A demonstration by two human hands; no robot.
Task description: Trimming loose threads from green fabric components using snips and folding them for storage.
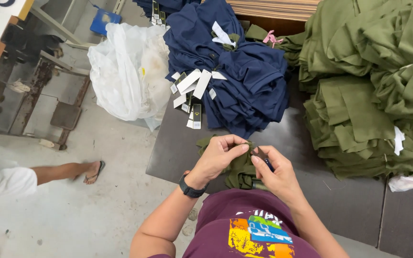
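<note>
Both hands sit together at the near edge of the dark table (178, 153), right in front of the person's chest. Left hand (218, 157), the one with the black wrist band (191, 188), has thumb and fingers pinched on the upper edge of a bunched olive garment (240, 172). Right hand (276, 174) is closed too, on the same garment's right side, with a small dark tool (263, 160) poking out between its fingers; could be a snip or tag gun, too small to tell from here.

Key geometry: the garment hangs between the two hands and below them, its long axis running roughly down toward the person's waist, with a bit of olive cloth trailing left onto the table. Both hands are on it, and the pinch points almost touch at the top edge. The left hand covers more cloth; the right mostly carries the tool.

Biggest to smallest around that:
- Big stack of folded olive garments (374, 81) fills the right of the table, well apart from the hands.
- Pile of navy garments (244, 81) straight ahead, beyond the hands.
- White plastic bag (125, 71) left of the navy pile, off the table edge.
- Fan of white and dark hang tags (192, 91) on the navy pile's left side.

Another person's sandalled foot (92, 172) is on the concrete floor to the left.
</note>
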